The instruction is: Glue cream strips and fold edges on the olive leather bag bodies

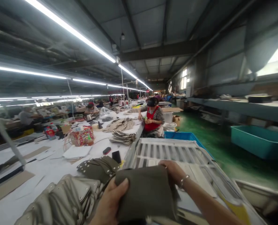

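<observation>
A dark olive panel (145, 193) of cloth or leather is held up at the front, in both hands. My left hand (112, 200) grips its left edge with the thumb lying on the face. At the upper right corner, my right hand (173, 172) has its fingers closed around the edge; part of them is hidden behind the panel. Left of the panel lie similar olive pieces (96, 167) with metal studs. In front of those rests a row of overlapping beige-grey pieces (61, 200), also with small studs.
A slatted plastic tray (167, 150) stands right of the white table (52, 168). A co-worker in a red apron (152, 118) sits farther along. On the table are a stack of beige pieces (122, 137), a dark phone-like object (116, 157) and a patterned bag (82, 136). A teal tub (258, 142) stands right.
</observation>
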